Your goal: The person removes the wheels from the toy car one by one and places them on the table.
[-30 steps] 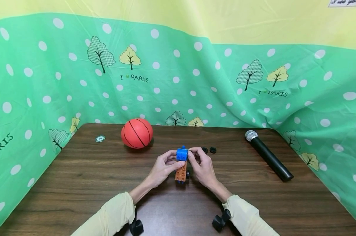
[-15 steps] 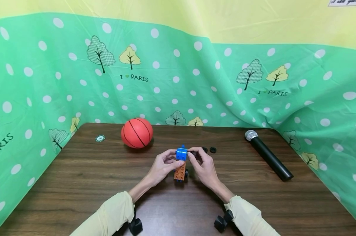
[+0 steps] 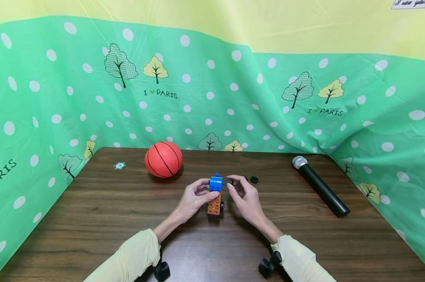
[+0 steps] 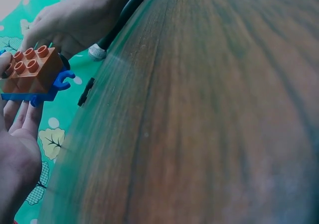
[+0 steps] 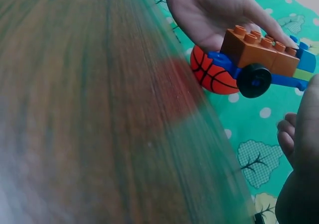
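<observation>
My left hand (image 3: 195,199) grips a toy block car (image 3: 214,203), thumb on top and fingers along its left side. Orange studded blocks (image 4: 32,69) sit on a blue base with a blue hook at one end, and a blue block (image 3: 216,184) tops the far end. A black wheel (image 5: 254,80) is fitted on the right side at the near end. Just right of the blue block, my right hand (image 3: 247,199) pinches a small black wheel (image 3: 231,181) between thumb and forefinger, apart from the car.
Behind the right hand lie black wheels (image 3: 254,179) on the wooden table (image 3: 110,219), one partly hidden. A red basketball (image 3: 163,159) and a poker chip (image 3: 119,165) are at the back left. A black microphone (image 3: 321,188) lies to the right. Green cloth (image 3: 198,105) hangs behind.
My right hand has drawn back slightly right from the blue block, bringing the small wheel into view at its fingertips. The left hand and car have shifted slightly left.
</observation>
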`<move>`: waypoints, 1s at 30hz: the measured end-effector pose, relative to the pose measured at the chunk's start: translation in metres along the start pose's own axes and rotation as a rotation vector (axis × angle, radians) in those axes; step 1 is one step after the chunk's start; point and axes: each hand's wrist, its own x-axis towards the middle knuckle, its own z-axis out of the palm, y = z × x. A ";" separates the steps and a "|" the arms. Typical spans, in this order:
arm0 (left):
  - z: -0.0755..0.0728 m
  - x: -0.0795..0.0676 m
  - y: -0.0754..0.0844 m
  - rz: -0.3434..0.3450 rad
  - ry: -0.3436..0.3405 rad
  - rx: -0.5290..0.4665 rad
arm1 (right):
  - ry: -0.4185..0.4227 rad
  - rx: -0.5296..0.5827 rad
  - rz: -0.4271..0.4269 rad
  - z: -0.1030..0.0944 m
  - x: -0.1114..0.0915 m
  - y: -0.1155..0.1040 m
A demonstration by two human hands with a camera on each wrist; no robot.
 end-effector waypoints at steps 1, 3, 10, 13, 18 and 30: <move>0.000 0.000 0.000 -0.001 0.000 -0.001 | 0.007 -0.015 -0.012 -0.001 0.001 -0.005; 0.000 0.000 0.001 -0.002 0.001 -0.002 | 0.017 -0.033 -0.021 -0.004 0.003 -0.014; 0.000 -0.001 0.001 0.000 0.004 -0.003 | 0.036 -0.072 -0.064 -0.007 0.002 -0.004; 0.000 -0.001 0.000 -0.001 0.004 -0.003 | 0.033 -0.115 -0.131 -0.007 0.000 0.015; -0.001 0.000 -0.001 0.000 0.002 -0.004 | 0.007 -0.159 -0.221 -0.012 0.000 0.032; -0.002 0.000 -0.002 0.002 0.005 -0.006 | -0.008 -0.302 -0.245 -0.026 0.001 0.040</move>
